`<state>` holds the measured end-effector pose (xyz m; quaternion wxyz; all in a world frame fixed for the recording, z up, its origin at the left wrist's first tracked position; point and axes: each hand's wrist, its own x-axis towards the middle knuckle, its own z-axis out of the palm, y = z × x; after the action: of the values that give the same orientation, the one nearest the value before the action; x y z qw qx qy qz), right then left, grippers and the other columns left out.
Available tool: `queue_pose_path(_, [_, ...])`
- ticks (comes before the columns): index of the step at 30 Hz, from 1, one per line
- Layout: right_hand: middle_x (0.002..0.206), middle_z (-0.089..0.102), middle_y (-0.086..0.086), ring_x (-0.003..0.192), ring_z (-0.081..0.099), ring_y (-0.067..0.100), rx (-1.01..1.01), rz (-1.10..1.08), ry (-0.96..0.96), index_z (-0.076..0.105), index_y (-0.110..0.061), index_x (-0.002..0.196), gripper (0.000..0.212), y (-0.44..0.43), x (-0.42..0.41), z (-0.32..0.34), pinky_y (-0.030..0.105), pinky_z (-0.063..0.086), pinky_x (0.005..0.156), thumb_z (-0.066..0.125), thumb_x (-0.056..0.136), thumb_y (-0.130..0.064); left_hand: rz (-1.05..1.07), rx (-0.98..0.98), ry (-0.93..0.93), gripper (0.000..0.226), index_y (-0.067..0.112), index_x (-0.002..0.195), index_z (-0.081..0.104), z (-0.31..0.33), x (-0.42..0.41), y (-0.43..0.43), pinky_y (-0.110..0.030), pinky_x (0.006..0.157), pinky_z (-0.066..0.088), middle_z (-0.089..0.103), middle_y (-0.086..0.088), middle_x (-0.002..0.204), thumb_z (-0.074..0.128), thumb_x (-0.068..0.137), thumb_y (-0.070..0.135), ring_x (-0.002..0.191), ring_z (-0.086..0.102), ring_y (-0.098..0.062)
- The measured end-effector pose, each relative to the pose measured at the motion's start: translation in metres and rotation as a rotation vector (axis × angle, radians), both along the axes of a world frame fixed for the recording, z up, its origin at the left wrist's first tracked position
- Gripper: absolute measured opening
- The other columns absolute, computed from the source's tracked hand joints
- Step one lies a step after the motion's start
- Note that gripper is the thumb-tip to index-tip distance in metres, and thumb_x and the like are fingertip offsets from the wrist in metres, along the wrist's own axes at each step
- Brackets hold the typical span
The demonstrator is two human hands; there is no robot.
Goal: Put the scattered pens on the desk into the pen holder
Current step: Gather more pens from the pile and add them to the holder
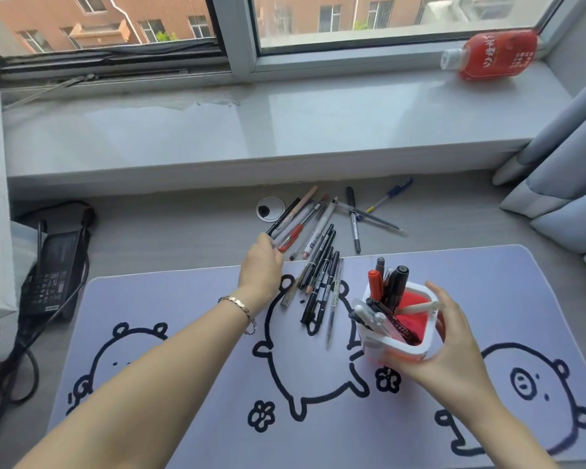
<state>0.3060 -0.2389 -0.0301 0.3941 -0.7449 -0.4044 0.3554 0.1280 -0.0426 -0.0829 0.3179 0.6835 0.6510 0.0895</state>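
A white pen holder (379,343) with a red inside stands tilted on the purple desk mat (190,367), with several pens and markers in it. My right hand (450,343) grips its right side. My left hand (263,265) reaches to the near end of a pile of scattered pens (313,245) and pinches the tips of a few of them, among them a red pen (290,238). More black pens (322,289) lie across the mat's far edge. A black marker (353,220), a clear pen (378,218) and a blue pen (391,194) lie farther right.
A grey windowsill (251,130) runs behind the desk, with a red bottle (494,55) lying at its right end. A black power adapter (53,265) with cables sits at the left. Curtains (562,184) hang at the right. A cable grommet (269,208) is in the desk.
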Motion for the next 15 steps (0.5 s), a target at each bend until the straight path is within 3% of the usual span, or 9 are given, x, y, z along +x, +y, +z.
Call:
queue_pose_path(2, [0.107,0.047,-0.026,0.098,0.042,-0.027,0.0,0.014,0.002,0.035,-0.037,0.126,0.1,0.001,-0.002,-0.001,0.012,0.035,0.082,0.092,0.046,-0.016,-0.012,-0.015,0.001,0.011,0.003,0.095,0.044,0.002,0.008,0.006,-0.034,0.054,0.038,0.055,-0.016,0.086,0.036,0.096,0.01,0.066,0.046,-0.025])
queue_pose_path(5, [0.107,0.046,-0.025,0.097,0.041,-0.028,0.0,0.028,0.001,0.035,-0.036,0.126,0.099,0.002,-0.003,-0.002,0.008,0.035,0.079,0.091,0.048,-0.014,-0.084,-0.027,0.137,0.021,-0.002,0.102,0.052,-0.004,0.022,0.013,-0.042,0.076,0.048,0.063,-0.02,0.102,0.046,0.095,0.017,0.091,0.06,-0.037])
queue_pose_path(7, [0.108,0.048,-0.022,0.096,0.041,-0.029,-0.002,0.036,-0.005,0.033,-0.038,0.126,0.099,0.002,-0.003,-0.002,0.006,0.034,0.076,0.091,0.049,-0.014,-0.089,-0.025,0.185,0.022,-0.002,0.102,0.055,-0.009,0.029,0.016,-0.042,0.081,0.048,0.064,-0.021,0.106,0.05,0.094,0.018,0.098,0.061,-0.038])
queue_pose_path(11, [0.108,0.049,-0.021,0.097,0.04,-0.029,0.002,0.004,0.006,0.032,-0.041,0.123,0.099,0.001,0.0,0.003,0.006,0.034,0.076,0.089,0.044,-0.027,-0.111,-0.013,0.254,0.022,-0.003,0.098,0.057,-0.007,0.035,0.018,-0.038,0.071,0.043,0.065,-0.021,0.102,0.043,0.096,0.014,0.081,0.056,-0.033])
queue_pose_path(15, [0.106,0.042,-0.03,0.095,0.035,-0.035,-0.005,-0.015,-0.016,0.033,-0.037,0.126,0.098,0.001,0.007,0.002,0.011,0.033,0.081,0.089,0.05,-0.008,-0.092,-0.106,0.11,0.02,0.003,0.089,0.046,0.015,0.018,0.014,-0.036,0.06,0.038,0.055,-0.016,0.085,0.034,0.097,0.018,0.068,0.049,-0.028])
